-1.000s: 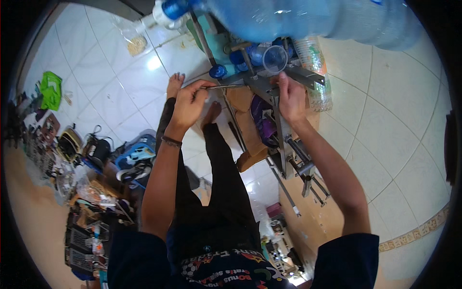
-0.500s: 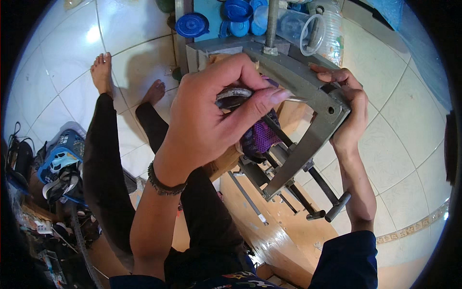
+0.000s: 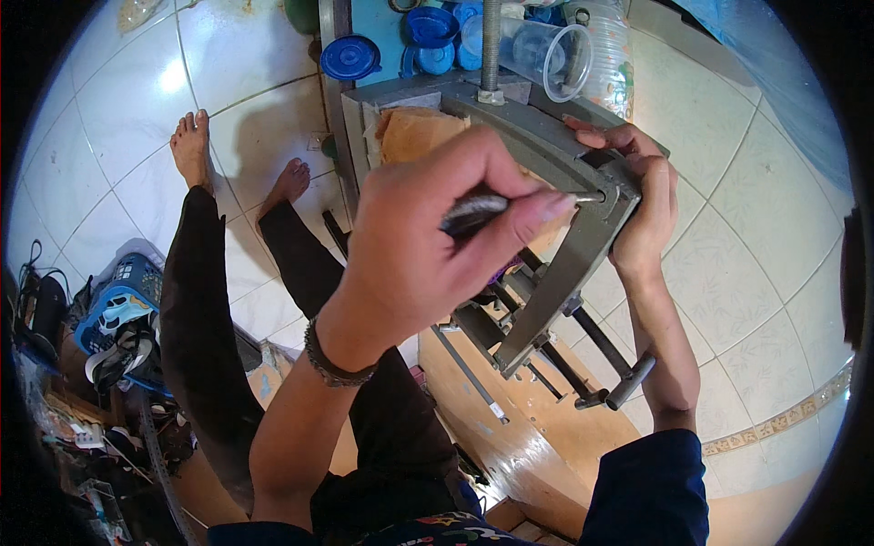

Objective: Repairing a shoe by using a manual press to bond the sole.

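Note:
Pinched between thumb and finger, a thin metal-tipped tool with a dark, glossy handle [image 3: 475, 211] is in my left hand [image 3: 428, 232]. Its tip meets the hole at the corner of a grey metal clamp frame [image 3: 546, 314]. My right hand [image 3: 648, 196] is wrapped around that same corner from the outer side. Black threaded rods with T-bar handles [image 3: 630, 384] pass through the frame's lower side. A tan wooden block [image 3: 414, 135] sits inside the frame, partly covered by my left hand. Only a sliver of purple mesh shows below that hand.
Blue plastic lids [image 3: 350, 57] and a clear plastic cup [image 3: 564, 64] lie behind the frame beside an upright threaded rod [image 3: 491, 45]. A blue basket [image 3: 123, 296] and clutter stand at the left. Below is a wooden board [image 3: 519, 437]; my legs extend left.
My left hand has moved right and slightly down, bringing the tool's tip to the frame's corner hole. The clamp frame and my right hand appear shifted slightly left.

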